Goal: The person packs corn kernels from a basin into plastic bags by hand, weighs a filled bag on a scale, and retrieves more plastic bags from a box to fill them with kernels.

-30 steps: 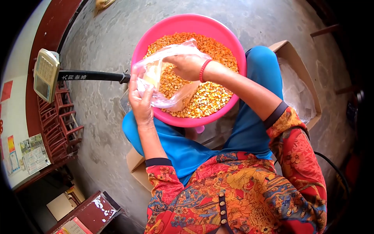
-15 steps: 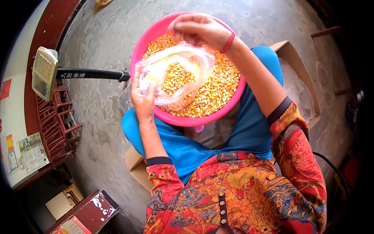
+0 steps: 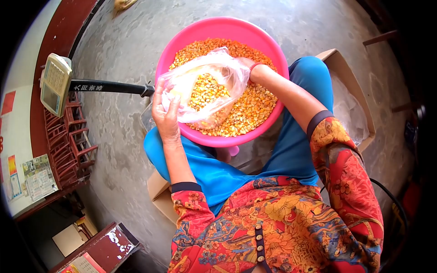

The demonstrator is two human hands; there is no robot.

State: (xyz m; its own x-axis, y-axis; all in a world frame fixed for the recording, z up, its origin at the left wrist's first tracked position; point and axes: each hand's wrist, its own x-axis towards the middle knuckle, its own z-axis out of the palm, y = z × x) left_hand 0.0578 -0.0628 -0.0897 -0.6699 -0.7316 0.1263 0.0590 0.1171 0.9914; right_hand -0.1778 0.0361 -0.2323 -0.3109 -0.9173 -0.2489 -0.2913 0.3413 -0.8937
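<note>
My left hand [image 3: 165, 114] grips the near-left edge of a clear plastic bag [image 3: 236, 75], thumb on one side and fingers on the other. The bag's mouth gapes, and a heap of yellow corn kernels [image 3: 207, 92] shows within. It rests over a pink basin [image 3: 281, 68] holding many more orange-yellow kernels [image 3: 257, 98]. On the far right side of the bag, my right hand [image 3: 247, 63] reaches down to the basin's corn. Its fingers are hidden behind the bag's plastic, so whether they hold kernels does not show.
A scale's display [image 3: 55, 85] stands left of the basin on a black post [image 3: 109, 87]. Small reddish-brown chairs [image 3: 68, 141] are beyond it. At right, a cardboard box [image 3: 369, 113] contains clear plastic [image 3: 348, 111]. My knees flank the basin.
My right hand has come down from above the basin's far side to the corn right of the bag. My left hand keeps its hold on the bag's edge.
</note>
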